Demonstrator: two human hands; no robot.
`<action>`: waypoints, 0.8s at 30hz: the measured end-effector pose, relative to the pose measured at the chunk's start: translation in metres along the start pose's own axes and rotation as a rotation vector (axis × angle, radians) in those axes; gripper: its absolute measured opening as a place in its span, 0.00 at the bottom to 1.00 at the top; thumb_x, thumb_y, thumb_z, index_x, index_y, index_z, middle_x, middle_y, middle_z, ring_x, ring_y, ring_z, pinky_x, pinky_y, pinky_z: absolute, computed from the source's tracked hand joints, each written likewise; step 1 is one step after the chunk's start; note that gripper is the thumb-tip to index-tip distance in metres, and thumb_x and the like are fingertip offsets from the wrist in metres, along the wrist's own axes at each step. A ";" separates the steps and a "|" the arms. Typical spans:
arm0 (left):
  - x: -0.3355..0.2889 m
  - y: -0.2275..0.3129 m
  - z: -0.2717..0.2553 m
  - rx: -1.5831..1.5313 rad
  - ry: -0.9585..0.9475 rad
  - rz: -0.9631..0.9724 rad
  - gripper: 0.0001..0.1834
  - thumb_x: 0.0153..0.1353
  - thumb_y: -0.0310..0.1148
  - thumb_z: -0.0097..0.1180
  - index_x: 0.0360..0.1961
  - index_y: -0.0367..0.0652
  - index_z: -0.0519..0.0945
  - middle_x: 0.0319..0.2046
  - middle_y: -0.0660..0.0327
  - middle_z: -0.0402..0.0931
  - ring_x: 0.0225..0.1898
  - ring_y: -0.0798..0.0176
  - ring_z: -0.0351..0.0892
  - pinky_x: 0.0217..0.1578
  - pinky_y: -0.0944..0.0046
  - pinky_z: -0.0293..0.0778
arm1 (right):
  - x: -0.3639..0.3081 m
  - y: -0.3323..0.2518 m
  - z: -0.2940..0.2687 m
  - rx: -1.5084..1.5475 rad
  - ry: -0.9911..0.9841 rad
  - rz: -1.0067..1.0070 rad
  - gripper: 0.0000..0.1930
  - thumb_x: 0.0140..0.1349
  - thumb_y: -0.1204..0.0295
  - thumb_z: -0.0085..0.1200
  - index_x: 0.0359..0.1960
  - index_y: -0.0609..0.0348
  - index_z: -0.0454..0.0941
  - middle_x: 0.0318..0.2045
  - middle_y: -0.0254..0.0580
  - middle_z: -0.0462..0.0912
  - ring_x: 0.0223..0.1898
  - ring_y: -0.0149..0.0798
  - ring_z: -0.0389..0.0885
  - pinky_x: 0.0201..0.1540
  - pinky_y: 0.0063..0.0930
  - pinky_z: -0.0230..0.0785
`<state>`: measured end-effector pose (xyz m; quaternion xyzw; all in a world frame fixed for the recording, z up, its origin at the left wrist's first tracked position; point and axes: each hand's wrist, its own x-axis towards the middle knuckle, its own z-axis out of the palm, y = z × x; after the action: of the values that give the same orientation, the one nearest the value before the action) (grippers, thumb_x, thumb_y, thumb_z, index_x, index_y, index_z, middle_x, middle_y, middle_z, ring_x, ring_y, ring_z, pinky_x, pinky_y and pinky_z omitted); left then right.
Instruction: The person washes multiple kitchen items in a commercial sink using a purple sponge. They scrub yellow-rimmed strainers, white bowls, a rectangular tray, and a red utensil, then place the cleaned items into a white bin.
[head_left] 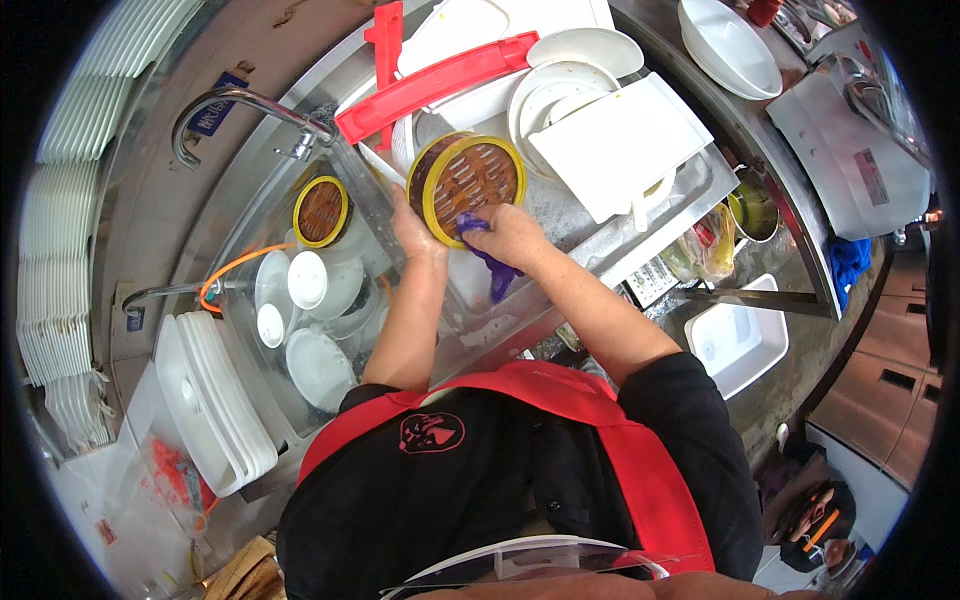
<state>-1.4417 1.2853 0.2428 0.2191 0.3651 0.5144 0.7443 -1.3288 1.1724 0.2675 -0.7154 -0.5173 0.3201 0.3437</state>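
Note:
A round steamer basket (478,182), brown slats inside a yellow rim, is held tilted over the metal counter beside the sink. My left hand (415,228) grips its lower left edge, fingers partly hidden behind it. With my right hand (508,236) I press a purple cloth (500,278) against the rim at the bottom; the fingers are closed on the cloth. A second, similar steamer basket (321,212) rests in the sink (372,215) to the left, under the curved faucet (235,97). White bowls and plates (320,368) lie in the sink's water.
Stacked white plates (562,88) and a square white tray (625,145) stand on the counter's right. A red plastic bar (438,87) lies across the dishes behind. White trays (212,400) lean left of the sink. A white basin (738,340) sits low on the right.

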 end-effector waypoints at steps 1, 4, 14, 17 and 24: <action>-0.001 0.001 0.000 0.015 0.007 -0.029 0.25 0.71 0.48 0.36 0.52 0.36 0.71 0.50 0.55 0.75 0.49 0.56 0.76 0.52 0.55 0.72 | 0.000 0.003 0.000 -0.072 -0.020 -0.007 0.17 0.52 0.59 0.56 0.38 0.58 0.81 0.33 0.56 0.82 0.37 0.55 0.82 0.42 0.44 0.74; -0.006 -0.001 0.002 0.099 0.041 0.049 0.25 0.71 0.47 0.37 0.51 0.35 0.72 0.48 0.55 0.76 0.48 0.56 0.77 0.51 0.56 0.73 | 0.008 0.019 0.005 -0.288 0.095 0.024 0.16 0.55 0.62 0.54 0.40 0.60 0.76 0.34 0.55 0.82 0.37 0.55 0.82 0.41 0.44 0.75; 0.014 -0.001 -0.023 0.286 0.073 0.005 0.32 0.65 0.52 0.50 0.55 0.31 0.69 0.53 0.55 0.72 0.52 0.59 0.73 0.56 0.58 0.68 | 0.035 0.109 0.040 -0.521 0.229 0.376 0.13 0.63 0.68 0.46 0.47 0.58 0.70 0.48 0.59 0.76 0.50 0.53 0.78 0.46 0.49 0.72; 0.024 -0.010 -0.033 0.152 -0.062 -0.286 0.32 0.62 0.52 0.54 0.63 0.46 0.65 0.61 0.61 0.66 0.62 0.55 0.65 0.61 0.50 0.61 | 0.033 0.128 0.059 -0.737 -0.196 0.318 0.18 0.60 0.73 0.46 0.53 0.59 0.70 0.53 0.58 0.74 0.53 0.52 0.75 0.50 0.46 0.70; 0.029 -0.035 -0.042 0.052 -0.044 -0.339 0.31 0.64 0.52 0.51 0.61 0.44 0.65 0.59 0.58 0.67 0.59 0.54 0.67 0.60 0.49 0.62 | 0.022 0.087 0.010 0.161 0.046 0.232 0.19 0.53 0.65 0.58 0.47 0.57 0.79 0.41 0.57 0.81 0.45 0.54 0.79 0.49 0.40 0.70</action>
<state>-1.4464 1.2971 0.1821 0.1851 0.3936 0.3670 0.8223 -1.2860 1.1752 0.1885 -0.7479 -0.3955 0.3815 0.3724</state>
